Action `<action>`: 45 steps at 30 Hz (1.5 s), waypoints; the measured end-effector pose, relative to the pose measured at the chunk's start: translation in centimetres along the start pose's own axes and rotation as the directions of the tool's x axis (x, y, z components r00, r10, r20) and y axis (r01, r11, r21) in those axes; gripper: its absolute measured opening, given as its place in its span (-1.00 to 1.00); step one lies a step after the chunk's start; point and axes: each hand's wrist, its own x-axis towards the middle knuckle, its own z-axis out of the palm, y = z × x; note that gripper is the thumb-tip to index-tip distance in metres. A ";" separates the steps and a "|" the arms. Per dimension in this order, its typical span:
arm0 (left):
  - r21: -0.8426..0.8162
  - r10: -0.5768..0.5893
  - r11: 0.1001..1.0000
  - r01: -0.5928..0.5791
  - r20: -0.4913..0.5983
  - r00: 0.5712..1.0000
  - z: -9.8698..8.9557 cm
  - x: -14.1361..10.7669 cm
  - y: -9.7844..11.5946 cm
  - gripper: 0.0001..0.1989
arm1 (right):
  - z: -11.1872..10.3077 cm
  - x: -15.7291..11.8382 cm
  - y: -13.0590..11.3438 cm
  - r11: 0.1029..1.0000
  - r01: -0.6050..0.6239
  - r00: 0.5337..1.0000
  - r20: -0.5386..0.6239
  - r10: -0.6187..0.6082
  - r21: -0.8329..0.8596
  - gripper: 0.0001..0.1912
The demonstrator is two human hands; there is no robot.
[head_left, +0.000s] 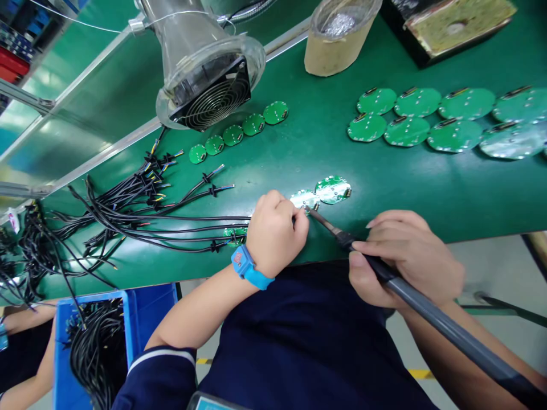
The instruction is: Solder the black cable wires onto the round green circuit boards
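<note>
My right hand grips a soldering iron by its dark handle, pen-like. The iron's tip slants down to the left and meets the lower edge of a round green circuit board. A second round board adjoins that one on the right. Close by on the left, my left hand is closed in a pinch at the board's edge, on a black cable that runs in from the left; its end is mostly hidden by the fingers. Beneath the wrist, another green board shows in part.
Black cables with bared coloured ends are heaped at left. A fan hood hangs above a row of small boards. Two rows of boards, a tape roll and a sponge lie right. A blue bin holds cables.
</note>
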 end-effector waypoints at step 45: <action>-0.126 -0.165 0.976 0.178 0.104 0.981 -2.3 1.7 -2.4 -0.81 | 1.0 -0.7 2.8 0.950 -0.020 0.918 -0.371 0.140 0.310 -0.93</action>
